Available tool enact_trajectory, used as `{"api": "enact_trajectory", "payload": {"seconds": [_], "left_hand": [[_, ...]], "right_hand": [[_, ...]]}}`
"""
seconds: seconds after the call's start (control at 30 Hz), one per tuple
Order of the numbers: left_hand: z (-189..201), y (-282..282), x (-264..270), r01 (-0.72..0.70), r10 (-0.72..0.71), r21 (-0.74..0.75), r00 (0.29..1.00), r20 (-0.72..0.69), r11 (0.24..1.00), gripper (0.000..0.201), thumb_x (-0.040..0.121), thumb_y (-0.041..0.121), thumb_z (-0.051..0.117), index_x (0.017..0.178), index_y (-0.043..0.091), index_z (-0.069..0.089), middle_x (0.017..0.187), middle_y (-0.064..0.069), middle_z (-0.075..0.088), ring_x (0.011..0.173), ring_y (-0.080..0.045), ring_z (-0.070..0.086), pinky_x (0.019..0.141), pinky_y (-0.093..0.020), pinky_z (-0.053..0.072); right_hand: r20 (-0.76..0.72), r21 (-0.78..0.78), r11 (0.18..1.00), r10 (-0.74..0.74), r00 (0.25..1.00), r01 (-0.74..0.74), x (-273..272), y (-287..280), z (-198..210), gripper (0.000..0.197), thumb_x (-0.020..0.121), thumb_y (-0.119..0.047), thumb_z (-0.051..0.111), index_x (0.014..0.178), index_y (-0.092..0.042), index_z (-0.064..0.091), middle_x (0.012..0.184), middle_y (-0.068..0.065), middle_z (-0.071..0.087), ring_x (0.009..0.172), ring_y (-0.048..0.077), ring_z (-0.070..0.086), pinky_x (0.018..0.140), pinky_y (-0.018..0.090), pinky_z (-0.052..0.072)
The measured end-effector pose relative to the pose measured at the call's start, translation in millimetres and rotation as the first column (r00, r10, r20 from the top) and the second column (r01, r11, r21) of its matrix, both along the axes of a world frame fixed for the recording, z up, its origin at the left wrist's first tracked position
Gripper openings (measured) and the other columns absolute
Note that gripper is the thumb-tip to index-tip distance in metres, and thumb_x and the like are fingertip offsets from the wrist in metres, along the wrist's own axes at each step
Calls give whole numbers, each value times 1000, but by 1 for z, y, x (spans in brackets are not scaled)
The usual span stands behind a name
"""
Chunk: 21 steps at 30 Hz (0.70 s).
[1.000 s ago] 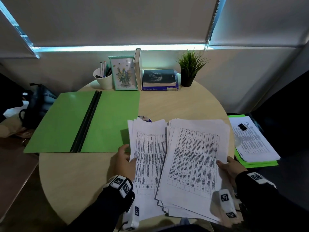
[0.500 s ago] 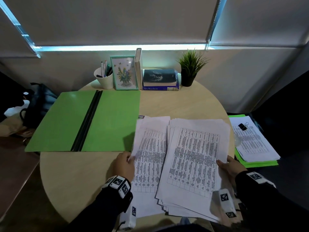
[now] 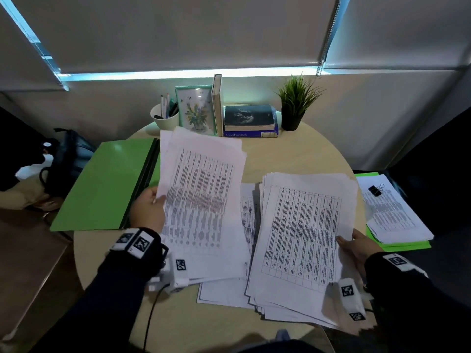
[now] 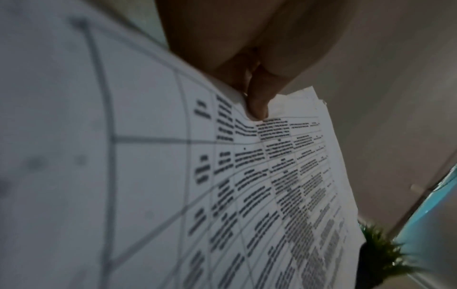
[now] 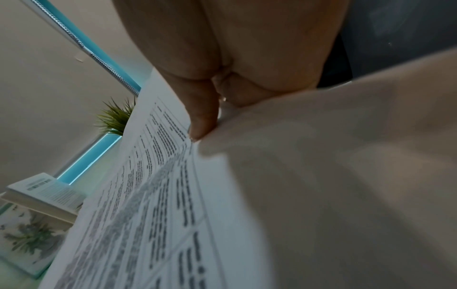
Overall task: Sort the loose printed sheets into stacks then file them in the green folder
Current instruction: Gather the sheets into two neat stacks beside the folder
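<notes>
My left hand (image 3: pixel 150 210) pinches the left edge of a small sheaf of printed sheets (image 3: pixel 201 200) and holds it tilted up above the table, partly over the open green folder (image 3: pixel 107 184). In the left wrist view the thumb (image 4: pixel 257 105) presses on the sheaf's (image 4: pixel 247 176) edge. My right hand (image 3: pixel 356 245) grips the right edge of a thicker stack of printed sheets (image 3: pixel 303 235) near the front of the table; its thumb (image 5: pixel 202 121) lies on top of that stack (image 5: pixel 153 215). A few more sheets (image 3: pixel 247 220) lie flat between the two.
At the back of the round table (image 3: pixel 293 154) stand a pen cup (image 3: pixel 164 119), a framed picture (image 3: pixel 195 109), books (image 3: pixel 249 119) and a potted plant (image 3: pixel 295 103). A clipped paper pile on another green folder (image 3: pixel 392 212) lies to the right. A dark bag (image 3: pixel 63 159) sits left.
My left hand has lifted its sheaf off the table and swung it up and to the left, over the folder's right half. The right hand and its stack have stayed put.
</notes>
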State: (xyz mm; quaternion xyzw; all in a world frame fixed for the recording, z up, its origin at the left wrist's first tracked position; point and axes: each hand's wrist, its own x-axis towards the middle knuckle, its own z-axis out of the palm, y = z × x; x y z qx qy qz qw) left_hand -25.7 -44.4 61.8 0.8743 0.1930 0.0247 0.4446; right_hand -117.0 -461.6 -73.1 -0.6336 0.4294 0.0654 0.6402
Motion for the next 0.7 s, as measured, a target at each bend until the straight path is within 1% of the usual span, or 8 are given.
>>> {"api": "enact_trajectory", "payload": {"seconds": [0.13,0.23,0.3,0.37,0.47,0.57,0.63,0.7], "left_hand": [[31,20,15,81,-75,-33,986,150,996,19,93,11,52,109,16,63,107,-6,67,99,-25,61,85,-31,43],[58,26,16,167,-127,-158,962,240,973,21,91,7,55,92,26,65,97,1,69,95,-20,62,90,-35,47],[76,26,13,238,-156,-274,945,288,932,29,89,4,56,84,31,66,93,4,71,94,-21,64,93,-40,49],[87,24,11,298,-200,-344,935,294,890,27,88,2,56,87,27,67,97,-2,72,97,-26,65,95,-45,49],[85,18,12,327,-233,-436,938,255,839,23,87,3,57,91,23,68,104,-10,71,103,-31,65,96,-49,48],[65,10,12,279,-240,-411,960,144,868,18,87,6,59,88,22,67,97,-4,72,92,-24,66,93,-42,51],[47,4,9,243,-235,-381,970,68,892,13,87,7,58,92,17,65,95,-2,71,91,-24,66,87,-34,51],[27,2,5,216,-233,-322,972,-15,922,13,88,10,57,97,16,64,98,-1,69,96,-23,64,87,-33,49]], "right_hand": [[-3,21,1000,-15,1000,15,3,8,12,40,92,2,49,132,1,45,94,13,59,84,26,52,68,31,42],[9,24,1000,-4,1000,4,6,19,24,38,93,2,49,130,0,46,82,6,57,72,21,51,62,29,41],[18,16,1000,0,1000,0,8,29,32,38,92,1,50,130,-1,47,85,9,59,78,25,53,67,32,42],[29,8,1000,13,1000,-13,11,42,41,37,92,0,51,129,-2,49,85,10,60,86,27,53,71,34,42],[81,46,998,26,996,-30,16,68,58,34,93,0,50,126,-6,50,81,8,58,72,23,52,64,31,42],[146,78,993,80,986,-92,23,102,79,26,94,0,47,118,-11,52,82,9,58,69,22,51,61,31,40],[188,104,986,108,976,-129,28,124,90,24,93,3,46,112,-8,54,83,11,61,71,25,55,66,34,45],[202,128,980,125,971,-153,34,144,95,24,89,7,49,106,-6,60,77,11,70,71,28,63,71,38,53]]}}
